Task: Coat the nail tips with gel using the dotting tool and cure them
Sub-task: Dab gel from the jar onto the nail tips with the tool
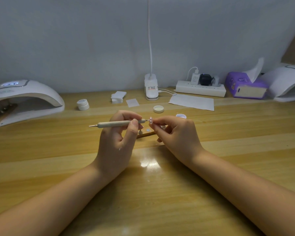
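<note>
At frame centre my left grip (123,133) pinches the beige wooden dotting tool (117,123); right grip (175,132) pinches the pale nail tip (150,120). I'd dab lightly, evenly.

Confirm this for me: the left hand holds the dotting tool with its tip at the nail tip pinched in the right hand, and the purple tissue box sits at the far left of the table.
One detail is wrong. The head view shows the purple tissue box at the far right, beside the power strip. The rest stands: the left hand holds the dotting tool with its tip at the nail tip pinched in the right hand.
</note>
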### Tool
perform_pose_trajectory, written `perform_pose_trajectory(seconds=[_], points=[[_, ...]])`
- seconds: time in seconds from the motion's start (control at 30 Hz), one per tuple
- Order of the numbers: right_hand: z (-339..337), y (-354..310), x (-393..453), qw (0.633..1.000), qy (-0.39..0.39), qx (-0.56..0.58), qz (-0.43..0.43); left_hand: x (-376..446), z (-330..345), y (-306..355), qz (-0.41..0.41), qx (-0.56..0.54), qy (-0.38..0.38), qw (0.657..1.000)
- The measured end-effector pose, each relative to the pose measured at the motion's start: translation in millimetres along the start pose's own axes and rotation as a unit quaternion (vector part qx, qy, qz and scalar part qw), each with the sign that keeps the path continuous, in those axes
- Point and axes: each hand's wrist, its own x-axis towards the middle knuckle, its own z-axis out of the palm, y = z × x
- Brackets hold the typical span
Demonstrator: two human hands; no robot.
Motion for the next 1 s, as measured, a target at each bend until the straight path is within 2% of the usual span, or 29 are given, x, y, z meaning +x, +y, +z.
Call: perform_pose_trajectory(seconds=[0.4,1.0], points=[[-0.7,-0.8,-0.2,1.0,-0.005,-0.003,-0.003,-0.4,0.5,1.9,-0.007,0.012,-0.014,1.0],[0.4,0.6,-0.1,1.0,-0.003,-0.006,-0.005,0.1,0.0,1.5,-0.005,0.001,0.006,1.0]])
